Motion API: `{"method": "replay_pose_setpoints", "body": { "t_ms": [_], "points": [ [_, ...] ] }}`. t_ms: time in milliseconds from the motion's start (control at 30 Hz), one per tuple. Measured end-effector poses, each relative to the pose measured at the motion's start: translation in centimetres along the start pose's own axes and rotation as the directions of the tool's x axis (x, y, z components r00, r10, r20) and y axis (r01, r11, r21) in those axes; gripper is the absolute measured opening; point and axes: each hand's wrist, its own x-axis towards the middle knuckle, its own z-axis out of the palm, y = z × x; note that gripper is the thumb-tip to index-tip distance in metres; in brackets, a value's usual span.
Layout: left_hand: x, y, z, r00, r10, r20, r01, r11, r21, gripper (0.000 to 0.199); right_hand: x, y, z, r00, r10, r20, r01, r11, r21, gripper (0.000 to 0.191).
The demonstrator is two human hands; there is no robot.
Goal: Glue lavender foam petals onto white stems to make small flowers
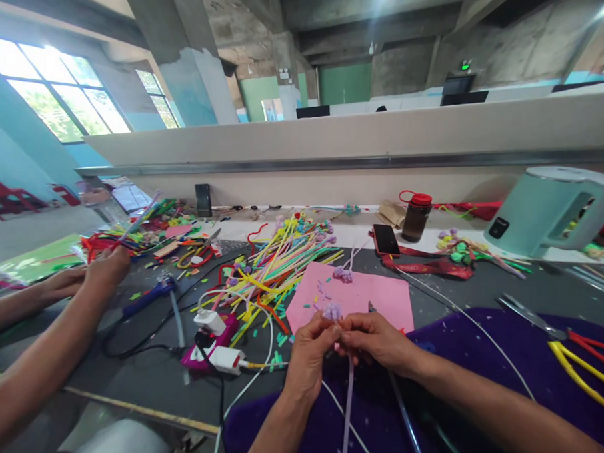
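Both my hands meet at the near edge of a pink sheet (pixel 380 295). Fingers of my left hand (pixel 314 346) are pinched around the base of a small fluffy lilac flower (pixel 332 310). Touching them from the right, my right hand (pixel 369 337) is also closed at the flower's base; what its fingertips grip is hidden. A pale purple stem (pixel 348 405) hangs below the hands. Another lilac flower piece (pixel 342 273) lies on the sheet's upper part, with small lilac bits nearby.
Colourful stems (pixel 278 267) are heaped left of the sheet, near a magenta power strip (pixel 212 344) with cables. Pliers (pixel 562 335) lie right on purple cloth (pixel 468 366). Behind are a phone (pixel 385 240), brown bottle (pixel 416 218) and kettle (pixel 546 209). Another person's hands (pixel 103 265) work at left.
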Motion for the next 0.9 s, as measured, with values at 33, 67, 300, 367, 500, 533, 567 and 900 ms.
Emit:
{"method": "replay_pose_setpoints", "body": {
  "t_ms": [33,67,300,367,500,533,567,900],
  "points": [
    [0.0,-0.1,-0.1,1.000,0.000,-0.010,0.000,1.000,0.003,0.017,0.0,0.1,-0.1,1.000,-0.014,-0.007,0.014,1.000,-0.024,0.031],
    [0.0,-0.2,-0.2,1.000,-0.001,-0.019,0.001,1.000,0.003,0.017,0.1,0.2,-0.1,1.000,-0.028,-0.008,0.027,0.999,-0.047,0.033],
    [-0.1,0.2,-0.1,0.991,0.131,0.022,-0.132,0.990,0.047,0.011,0.1,0.6,-0.2,0.999,-0.038,0.032,0.040,0.997,-0.067,0.036],
    [-0.4,0.5,0.1,0.976,0.216,0.012,-0.216,0.969,0.123,0.009,0.1,0.7,-0.1,0.998,-0.030,0.050,0.032,0.998,-0.052,0.036],
    [-0.7,1.0,0.3,0.944,0.331,-0.003,-0.318,0.909,0.268,0.008,0.1,0.9,-0.1,0.997,-0.008,0.075,0.012,0.999,-0.044,0.036],
    [-0.7,1.1,0.3,0.942,0.335,0.000,-0.321,0.904,0.283,0.010,0.0,0.8,-0.1,0.997,-0.012,0.071,0.015,0.999,-0.051,0.036],
    [-0.7,1.1,0.3,0.944,0.329,0.004,-0.315,0.903,0.294,0.011,0.0,0.7,-0.1,0.998,-0.022,0.061,0.026,0.997,-0.067,0.035],
    [0.2,-0.5,-0.1,0.992,0.096,-0.085,-0.088,0.992,0.092,0.015,-0.3,-0.2,-0.1,0.949,-0.301,-0.095,0.188,0.781,-0.596,0.023]
  ]
}}
